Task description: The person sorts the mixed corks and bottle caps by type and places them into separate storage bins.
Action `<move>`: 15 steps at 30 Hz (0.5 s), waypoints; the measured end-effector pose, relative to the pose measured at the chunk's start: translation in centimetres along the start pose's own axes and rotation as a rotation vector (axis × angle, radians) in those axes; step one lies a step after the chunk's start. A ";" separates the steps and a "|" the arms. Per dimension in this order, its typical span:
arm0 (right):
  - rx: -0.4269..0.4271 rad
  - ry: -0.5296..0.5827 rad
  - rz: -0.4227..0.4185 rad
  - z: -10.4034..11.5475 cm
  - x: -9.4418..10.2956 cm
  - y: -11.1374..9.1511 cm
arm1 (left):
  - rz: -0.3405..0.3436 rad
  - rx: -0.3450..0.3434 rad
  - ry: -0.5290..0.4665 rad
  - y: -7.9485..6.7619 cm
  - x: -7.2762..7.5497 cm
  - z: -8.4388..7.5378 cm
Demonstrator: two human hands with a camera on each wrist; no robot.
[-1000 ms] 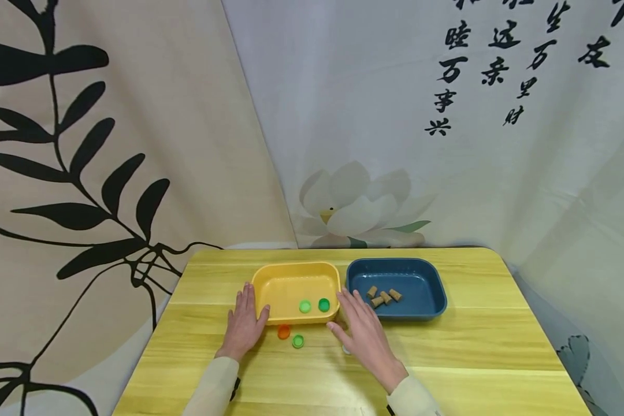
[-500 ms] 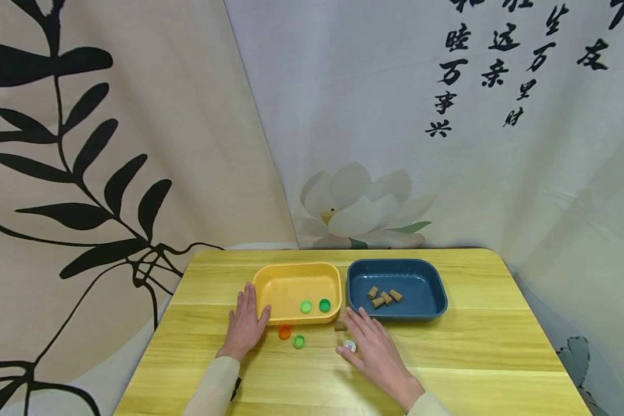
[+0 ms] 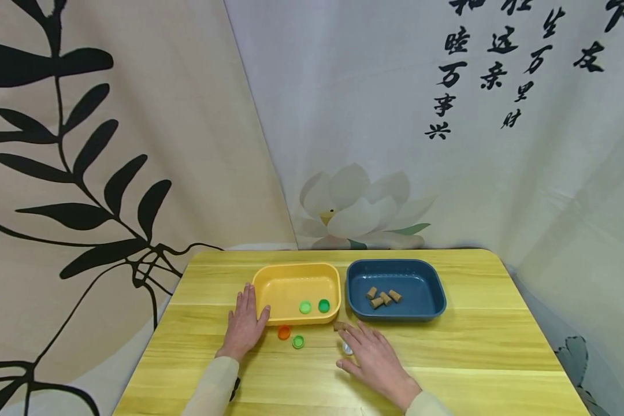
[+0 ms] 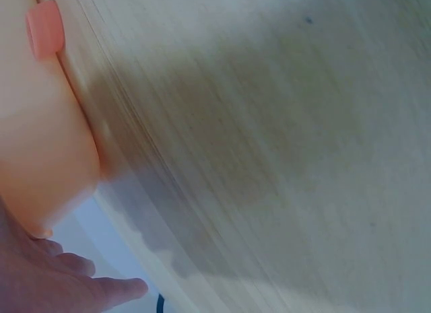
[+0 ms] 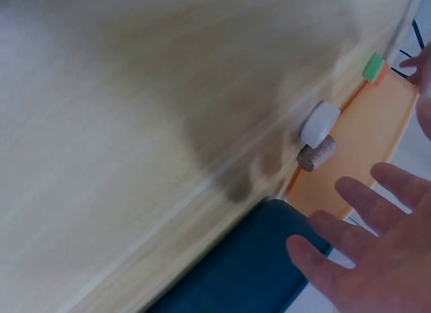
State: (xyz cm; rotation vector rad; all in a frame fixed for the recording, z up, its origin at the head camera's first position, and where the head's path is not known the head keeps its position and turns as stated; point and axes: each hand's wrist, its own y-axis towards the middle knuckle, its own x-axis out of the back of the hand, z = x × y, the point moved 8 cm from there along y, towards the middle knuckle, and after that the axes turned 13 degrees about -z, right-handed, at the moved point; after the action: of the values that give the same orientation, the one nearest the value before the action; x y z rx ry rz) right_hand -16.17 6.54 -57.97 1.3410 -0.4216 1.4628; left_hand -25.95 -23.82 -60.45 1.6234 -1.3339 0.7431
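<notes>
My left hand (image 3: 243, 326) rests with straight fingers against the left side of the yellow tray (image 3: 296, 267). A light green cap (image 3: 305, 307) and a dark green cap (image 3: 324, 305) lie in that tray. Over the table in front of the blue tray (image 3: 431, 303), my right hand (image 3: 377, 361) is spread and holds nothing. Near its fingertips are a cork (image 3: 338, 326) and a white cap (image 3: 347, 349), partly covered by the hand in the head view. The right wrist view shows the white cap (image 5: 320, 124) beside the cork (image 5: 316, 154), with the fingers apart from both.
An orange cap (image 3: 283, 332) and a green cap (image 3: 298, 342) lie on the table (image 3: 478, 364) before the yellow tray. Several corks (image 3: 385, 298) sit in the blue tray. A printed curtain (image 3: 249, 190) hangs behind the table.
My right hand has drawn back from the yellow tray's right side toward me and slightly right, bringing the cork into view. The left hand has stayed in place.
</notes>
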 end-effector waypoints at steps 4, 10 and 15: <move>0.002 -0.036 0.021 -0.2 -0.5 -0.2 | 0.006 0.006 -0.005 0.0 0.0 0.0; -0.025 -0.066 0.067 -0.5 -1.0 -0.3 | 0.016 0.009 -0.004 0.0 0.0 -0.1; -0.022 -0.109 0.072 -0.5 -1.2 -0.5 | 0.013 0.006 0.007 0.0 -0.2 0.1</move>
State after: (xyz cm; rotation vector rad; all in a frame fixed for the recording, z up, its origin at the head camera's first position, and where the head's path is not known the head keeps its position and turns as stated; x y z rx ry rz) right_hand -16.21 6.63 -59.36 1.4043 -0.5603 1.4444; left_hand -26.03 -23.82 -60.65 1.6168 -1.3393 0.7613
